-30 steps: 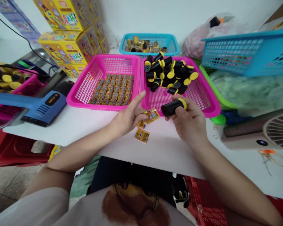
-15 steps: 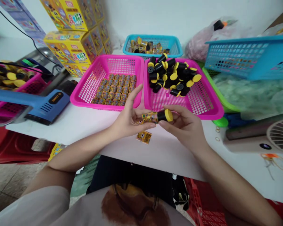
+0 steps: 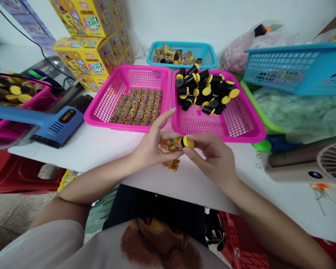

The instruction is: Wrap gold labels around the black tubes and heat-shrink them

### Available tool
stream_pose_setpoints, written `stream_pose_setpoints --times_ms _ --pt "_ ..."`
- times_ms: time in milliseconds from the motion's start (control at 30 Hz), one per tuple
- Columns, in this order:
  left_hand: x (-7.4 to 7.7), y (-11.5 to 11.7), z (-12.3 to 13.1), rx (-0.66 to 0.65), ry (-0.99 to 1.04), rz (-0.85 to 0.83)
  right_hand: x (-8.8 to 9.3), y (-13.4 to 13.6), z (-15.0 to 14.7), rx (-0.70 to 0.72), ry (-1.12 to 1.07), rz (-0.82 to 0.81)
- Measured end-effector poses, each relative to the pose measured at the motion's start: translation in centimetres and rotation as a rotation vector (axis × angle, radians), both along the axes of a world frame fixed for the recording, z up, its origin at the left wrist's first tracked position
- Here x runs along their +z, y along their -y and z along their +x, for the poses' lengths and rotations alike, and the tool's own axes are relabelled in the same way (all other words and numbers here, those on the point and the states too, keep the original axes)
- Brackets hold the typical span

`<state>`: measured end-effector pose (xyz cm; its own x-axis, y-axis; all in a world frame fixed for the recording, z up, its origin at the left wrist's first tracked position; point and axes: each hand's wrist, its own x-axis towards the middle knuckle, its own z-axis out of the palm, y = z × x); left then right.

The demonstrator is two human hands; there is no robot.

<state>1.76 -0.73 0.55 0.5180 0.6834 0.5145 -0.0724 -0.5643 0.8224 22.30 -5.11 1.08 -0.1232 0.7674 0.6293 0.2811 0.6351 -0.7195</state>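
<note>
The left hand (image 3: pixel 152 147), fingers spread, cups the label-wrapped end of a yellow-capped capsule (image 3: pixel 175 144), while the right hand (image 3: pixel 212 158) pinches its capped end between thumb and fingertips. The capsule sits just above the worktop (image 3: pixel 86 145) and a printed label (image 3: pixel 172 164), in front of a pink basket of wrapped capsules (image 3: pixel 100 116) and a pink basket of unwrapped black capsules (image 3: pixel 235 139).

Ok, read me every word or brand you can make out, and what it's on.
Blue heat gun, black badge: perhaps "SMILEY", too blurred to be sure.
Yellow stacked boxes: big lettering, too blurred to read.
Wrapped capsule: print too small to read.
</note>
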Motion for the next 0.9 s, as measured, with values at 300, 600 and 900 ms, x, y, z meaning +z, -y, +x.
stream_pose_setpoints --times_ms 300,600,900 --pt "-0.7 0.8 1.1 -0.205 0.122 -0.469 -0.5 0.6 -0.7 -0.119 0.533 0.444" --pt "-0.6 1.2 1.5 -0.425 0.134 -0.726 -0.6 1.5 -1.7 -0.111 0.432 0.418" --pt "-0.2 0.9 0.5 -0.438 0.069 -0.397 -0.6 1.3 -1.8 -0.107 0.586 0.620"
